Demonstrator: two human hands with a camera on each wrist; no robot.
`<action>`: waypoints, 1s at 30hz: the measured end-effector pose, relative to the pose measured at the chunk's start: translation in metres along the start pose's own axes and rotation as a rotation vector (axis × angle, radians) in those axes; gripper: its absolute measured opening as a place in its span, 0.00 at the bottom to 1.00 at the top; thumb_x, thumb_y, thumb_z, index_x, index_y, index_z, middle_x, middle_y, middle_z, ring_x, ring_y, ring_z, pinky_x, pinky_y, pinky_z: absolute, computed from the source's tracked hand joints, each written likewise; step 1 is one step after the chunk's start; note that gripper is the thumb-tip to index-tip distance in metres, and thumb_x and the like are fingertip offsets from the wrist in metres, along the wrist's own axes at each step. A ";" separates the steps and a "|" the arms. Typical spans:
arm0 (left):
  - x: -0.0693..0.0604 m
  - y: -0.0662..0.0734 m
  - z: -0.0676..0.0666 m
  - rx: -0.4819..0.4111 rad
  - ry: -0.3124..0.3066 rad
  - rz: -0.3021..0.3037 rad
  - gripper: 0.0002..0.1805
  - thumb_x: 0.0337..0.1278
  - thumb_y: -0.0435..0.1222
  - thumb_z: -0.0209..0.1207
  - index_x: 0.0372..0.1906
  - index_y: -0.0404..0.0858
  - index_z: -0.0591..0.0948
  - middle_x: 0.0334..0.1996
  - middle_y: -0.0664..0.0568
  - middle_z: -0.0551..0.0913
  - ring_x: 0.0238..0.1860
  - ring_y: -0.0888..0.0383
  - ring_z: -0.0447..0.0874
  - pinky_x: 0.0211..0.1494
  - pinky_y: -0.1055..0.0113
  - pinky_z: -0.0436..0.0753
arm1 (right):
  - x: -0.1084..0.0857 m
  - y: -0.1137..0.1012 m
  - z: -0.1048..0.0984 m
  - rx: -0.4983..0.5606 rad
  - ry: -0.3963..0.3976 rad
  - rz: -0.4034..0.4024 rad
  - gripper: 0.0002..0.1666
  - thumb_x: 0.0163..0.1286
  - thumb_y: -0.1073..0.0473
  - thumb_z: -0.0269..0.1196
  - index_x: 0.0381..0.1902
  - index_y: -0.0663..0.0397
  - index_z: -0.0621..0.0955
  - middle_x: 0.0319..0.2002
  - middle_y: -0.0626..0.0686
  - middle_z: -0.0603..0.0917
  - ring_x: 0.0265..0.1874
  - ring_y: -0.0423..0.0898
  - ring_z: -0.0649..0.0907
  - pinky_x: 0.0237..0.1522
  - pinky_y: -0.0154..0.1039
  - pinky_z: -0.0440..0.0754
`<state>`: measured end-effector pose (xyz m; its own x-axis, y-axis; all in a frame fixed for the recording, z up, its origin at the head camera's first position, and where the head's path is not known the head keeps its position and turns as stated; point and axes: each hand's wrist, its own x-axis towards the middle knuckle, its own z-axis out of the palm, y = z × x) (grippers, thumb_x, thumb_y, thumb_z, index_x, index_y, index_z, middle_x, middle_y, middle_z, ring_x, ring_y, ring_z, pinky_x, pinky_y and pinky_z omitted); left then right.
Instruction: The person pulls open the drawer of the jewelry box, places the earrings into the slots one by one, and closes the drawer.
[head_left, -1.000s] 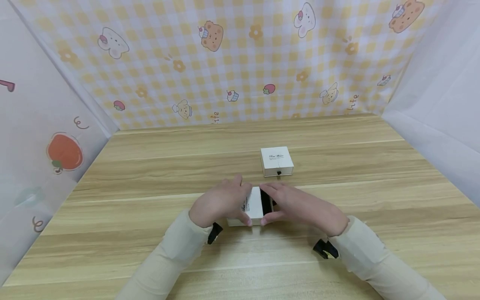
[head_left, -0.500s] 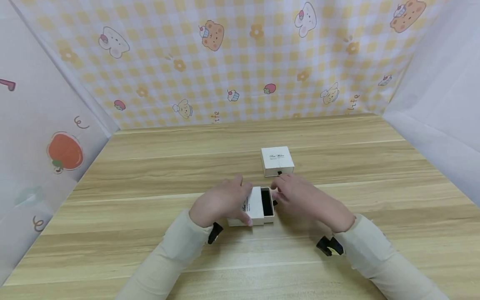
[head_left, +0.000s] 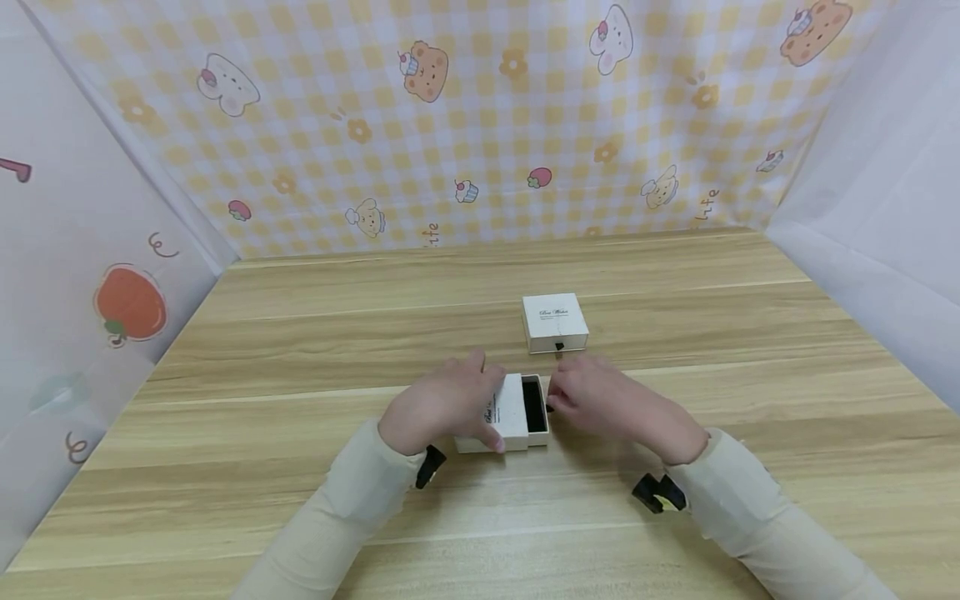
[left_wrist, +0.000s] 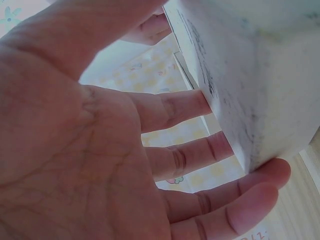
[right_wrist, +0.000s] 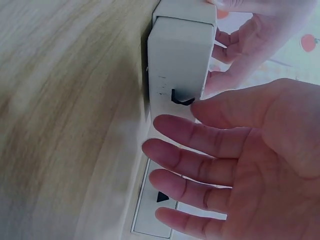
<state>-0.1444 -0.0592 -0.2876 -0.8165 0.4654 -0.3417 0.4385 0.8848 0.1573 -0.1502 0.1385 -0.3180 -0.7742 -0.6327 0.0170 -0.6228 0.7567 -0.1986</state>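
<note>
A small white drawer box [head_left: 512,412] with dark lettering lies on the table in the head view, its inner drawer [head_left: 537,439] partly out to the right and showing a black inside. My left hand [head_left: 442,404] grips the sleeve of this box between thumb and fingers. A short black ribbon tab [right_wrist: 181,98] sticks out of the drawer's front. Beside it is my right hand [head_left: 609,402]; in the right wrist view its thumb tip is at the tab's end. Those fingers are extended, with a gap between thumb and index finger.
Behind the hands stands a second white box [head_left: 555,317], closed, with a black tab [head_left: 559,346] facing the front. The wooden table [head_left: 300,333] ends at a yellow checked cloth [head_left: 480,125], with white cloth on both sides.
My right hand has let go of the drawer's edges and moved right, its fingertips now at the ribbon tab. The left hand and the box have stayed in place.
</note>
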 end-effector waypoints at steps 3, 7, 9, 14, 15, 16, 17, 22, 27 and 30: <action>0.000 0.000 0.000 0.000 0.001 0.000 0.33 0.33 0.51 0.72 0.46 0.41 0.73 0.37 0.52 0.66 0.32 0.55 0.68 0.33 0.66 0.71 | 0.000 0.000 -0.001 0.023 -0.033 0.011 0.10 0.66 0.60 0.56 0.31 0.55 0.83 0.29 0.48 0.80 0.33 0.44 0.78 0.41 0.45 0.76; -0.001 0.001 -0.001 -0.003 -0.001 -0.002 0.34 0.34 0.51 0.72 0.48 0.41 0.73 0.37 0.52 0.66 0.32 0.55 0.67 0.33 0.67 0.70 | 0.000 0.000 -0.003 0.031 -0.073 0.017 0.09 0.66 0.59 0.56 0.34 0.54 0.84 0.32 0.48 0.82 0.37 0.47 0.79 0.46 0.49 0.75; -0.001 0.001 -0.002 -0.006 -0.001 -0.003 0.34 0.34 0.51 0.72 0.48 0.41 0.72 0.37 0.52 0.66 0.32 0.55 0.67 0.33 0.66 0.70 | 0.000 -0.001 -0.003 0.026 -0.080 0.014 0.08 0.65 0.60 0.57 0.33 0.53 0.83 0.32 0.48 0.82 0.36 0.46 0.79 0.45 0.50 0.75; -0.001 0.001 -0.001 -0.021 0.005 -0.001 0.33 0.34 0.50 0.72 0.46 0.40 0.73 0.37 0.51 0.66 0.32 0.55 0.68 0.34 0.66 0.70 | 0.001 -0.002 0.000 -0.010 -0.070 -0.002 0.06 0.62 0.61 0.59 0.26 0.51 0.80 0.26 0.45 0.77 0.30 0.43 0.75 0.39 0.46 0.72; -0.001 0.001 -0.001 -0.023 0.007 0.000 0.32 0.34 0.50 0.72 0.46 0.40 0.73 0.37 0.51 0.66 0.32 0.55 0.68 0.34 0.66 0.70 | 0.001 -0.002 0.000 -0.013 -0.068 0.001 0.07 0.62 0.61 0.59 0.24 0.50 0.79 0.25 0.45 0.76 0.29 0.43 0.74 0.38 0.45 0.72; -0.001 0.001 -0.001 -0.025 0.010 0.002 0.32 0.34 0.50 0.73 0.45 0.40 0.73 0.36 0.51 0.66 0.32 0.55 0.68 0.34 0.66 0.70 | 0.001 -0.002 0.001 -0.014 -0.067 0.005 0.08 0.62 0.61 0.59 0.23 0.50 0.78 0.24 0.45 0.75 0.28 0.42 0.73 0.38 0.44 0.71; -0.001 0.001 -0.001 -0.025 0.013 0.005 0.32 0.34 0.50 0.73 0.45 0.40 0.73 0.36 0.51 0.66 0.32 0.55 0.68 0.33 0.66 0.70 | 0.002 -0.002 0.002 -0.015 -0.066 0.009 0.09 0.62 0.61 0.59 0.22 0.50 0.77 0.23 0.45 0.74 0.28 0.42 0.72 0.37 0.44 0.70; -0.001 0.000 -0.001 -0.022 0.024 0.010 0.32 0.33 0.50 0.73 0.45 0.40 0.73 0.36 0.51 0.67 0.32 0.55 0.69 0.33 0.67 0.71 | 0.003 -0.004 0.006 -0.011 -0.051 0.024 0.09 0.61 0.62 0.58 0.21 0.49 0.74 0.23 0.45 0.72 0.27 0.42 0.70 0.37 0.44 0.70; 0.000 0.000 0.000 -0.019 0.027 0.007 0.33 0.33 0.50 0.73 0.46 0.40 0.73 0.36 0.51 0.67 0.32 0.54 0.69 0.33 0.66 0.71 | 0.003 -0.005 0.008 -0.032 -0.007 0.010 0.10 0.59 0.61 0.58 0.19 0.48 0.72 0.22 0.45 0.71 0.26 0.42 0.70 0.36 0.45 0.70; -0.001 0.000 0.000 -0.019 0.027 0.008 0.33 0.33 0.50 0.73 0.46 0.40 0.73 0.36 0.51 0.67 0.32 0.55 0.69 0.33 0.66 0.71 | 0.003 -0.005 0.009 -0.040 0.004 0.009 0.11 0.58 0.61 0.58 0.17 0.48 0.71 0.21 0.45 0.70 0.25 0.43 0.69 0.35 0.45 0.70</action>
<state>-0.1438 -0.0595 -0.2875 -0.8232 0.4726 -0.3148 0.4381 0.8813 0.1773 -0.1485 0.1312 -0.3255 -0.7801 -0.6253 0.0192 -0.6198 0.7684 -0.1593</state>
